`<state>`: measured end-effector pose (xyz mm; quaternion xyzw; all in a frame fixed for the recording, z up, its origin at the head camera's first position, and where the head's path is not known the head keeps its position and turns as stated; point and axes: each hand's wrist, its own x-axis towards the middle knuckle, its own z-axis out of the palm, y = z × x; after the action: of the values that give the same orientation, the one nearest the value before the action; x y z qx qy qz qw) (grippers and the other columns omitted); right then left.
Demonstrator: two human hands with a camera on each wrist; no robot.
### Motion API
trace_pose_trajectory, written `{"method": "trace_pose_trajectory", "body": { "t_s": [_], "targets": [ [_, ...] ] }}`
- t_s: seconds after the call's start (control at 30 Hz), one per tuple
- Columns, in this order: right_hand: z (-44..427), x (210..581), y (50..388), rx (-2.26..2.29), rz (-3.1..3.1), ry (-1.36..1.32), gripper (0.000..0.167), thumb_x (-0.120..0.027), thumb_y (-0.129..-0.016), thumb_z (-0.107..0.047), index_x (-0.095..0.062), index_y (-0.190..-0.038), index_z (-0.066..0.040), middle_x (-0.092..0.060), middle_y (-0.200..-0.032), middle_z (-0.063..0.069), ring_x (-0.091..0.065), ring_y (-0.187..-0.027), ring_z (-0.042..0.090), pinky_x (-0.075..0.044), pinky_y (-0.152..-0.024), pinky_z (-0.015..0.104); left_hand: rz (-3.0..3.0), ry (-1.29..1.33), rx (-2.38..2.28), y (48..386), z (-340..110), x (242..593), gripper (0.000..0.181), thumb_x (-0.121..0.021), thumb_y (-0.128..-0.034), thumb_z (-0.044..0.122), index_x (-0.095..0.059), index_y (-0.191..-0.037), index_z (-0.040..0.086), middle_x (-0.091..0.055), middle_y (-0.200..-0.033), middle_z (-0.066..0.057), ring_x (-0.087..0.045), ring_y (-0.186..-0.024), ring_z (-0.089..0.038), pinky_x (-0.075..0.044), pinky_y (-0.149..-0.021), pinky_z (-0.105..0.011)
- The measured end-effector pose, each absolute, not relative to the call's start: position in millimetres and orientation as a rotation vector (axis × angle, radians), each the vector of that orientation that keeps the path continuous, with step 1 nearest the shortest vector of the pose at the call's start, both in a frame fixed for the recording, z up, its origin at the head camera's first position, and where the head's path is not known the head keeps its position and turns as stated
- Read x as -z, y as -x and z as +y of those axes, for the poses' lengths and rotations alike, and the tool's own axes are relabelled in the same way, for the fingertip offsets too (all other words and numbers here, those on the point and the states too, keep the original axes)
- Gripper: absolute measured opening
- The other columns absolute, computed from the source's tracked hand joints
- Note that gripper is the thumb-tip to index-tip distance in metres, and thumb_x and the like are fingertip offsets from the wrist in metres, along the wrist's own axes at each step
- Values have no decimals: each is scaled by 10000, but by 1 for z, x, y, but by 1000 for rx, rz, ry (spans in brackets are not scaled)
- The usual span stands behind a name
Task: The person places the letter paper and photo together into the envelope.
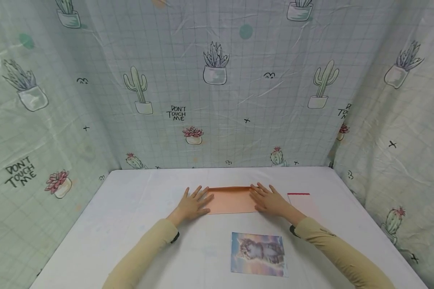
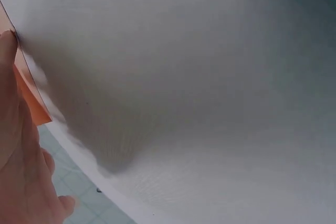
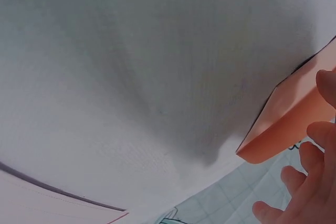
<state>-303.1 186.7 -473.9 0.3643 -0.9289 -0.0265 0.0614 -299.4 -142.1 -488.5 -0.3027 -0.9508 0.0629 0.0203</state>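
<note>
Left hand point(image 1: 190, 207) and right hand point(image 1: 272, 203) rest outspread on orange paper point(image 1: 231, 202), gripping nothing. Likely light, bendable; best held left and right.

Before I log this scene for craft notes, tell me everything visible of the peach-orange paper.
The peach-orange paper looks thin and smooth and lies on the white tabletop, its long sides running across the head view. A darker orange strip along its far edge appears folded up. The left hand touches its left end and the right hand its right, partly covering both ends.
</note>
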Motion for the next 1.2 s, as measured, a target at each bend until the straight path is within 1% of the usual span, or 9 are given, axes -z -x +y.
{"method": "trace_pose_trajectory", "body": {
  "t_s": [0.23,0.5,0.7,0.87,1.1,1.2],
  "targets": [
    [186,477,304,118,-2790,-1128,524,-492,-899,-325,-396,-1348,-73,-313,-1442,121,-270,-1328,341,-254,-1002,611,-2944,918,-261,298,-140,490,555,-349,-914,504,-282,-1405,256,-191,-1497,-44,-186,-1372,-297,-201,-1025,-617],
    [184,479,305,102,-2789,-1127,518,-489,-901,-324,-404,-1343,-68,-326,-1434,129,-292,-1316,348,-260,-993,617,-2971,915,-271,298,-139,490,550,-340,-921,494,-271,-1410,251,-178,-1501,-45,-169,-1375,-302,-184,-1035,-615],
    [183,479,306,53,-2796,-1120,505,-492,-904,-313,-415,-1334,-61,-313,-1438,140,-296,-1311,358,-256,-988,624,-2978,903,-282,299,-139,491,556,-338,-916,507,-264,-1412,265,-164,-1505,-33,-159,-1380,-290,-176,-1040,-612],
    [182,479,309,38,-2845,-1095,514,-467,-915,-327,-389,-1352,-68,-282,-1455,129,-269,-1328,348,-240,-1005,617,-2965,910,-299,299,-139,489,561,-339,-911,517,-274,-1408,267,-176,-1502,-27,-171,-1377,-286,-192,-1040,-604],
    [180,481,313,19,-2888,-1075,516,-448,-924,-328,-368,-1364,-70,-251,-1467,135,-246,-1333,361,-223,-1013,615,-2951,929,-282,298,-139,484,592,-393,-890,519,-307,-1398,227,-209,-1490,-47,-204,-1364,-304,-216,-1024,-611],
    [179,482,316,25,-2882,-1065,510,-445,-925,-327,-377,-1358,-65,-254,-1465,136,-252,-1329,367,-232,-1006,618,-2955,933,-283,298,-139,484,617,-400,-882,528,-292,-1405,219,-200,-1493,-55,-193,-1367,-308,-209,-1027,-613]
  ]
}}
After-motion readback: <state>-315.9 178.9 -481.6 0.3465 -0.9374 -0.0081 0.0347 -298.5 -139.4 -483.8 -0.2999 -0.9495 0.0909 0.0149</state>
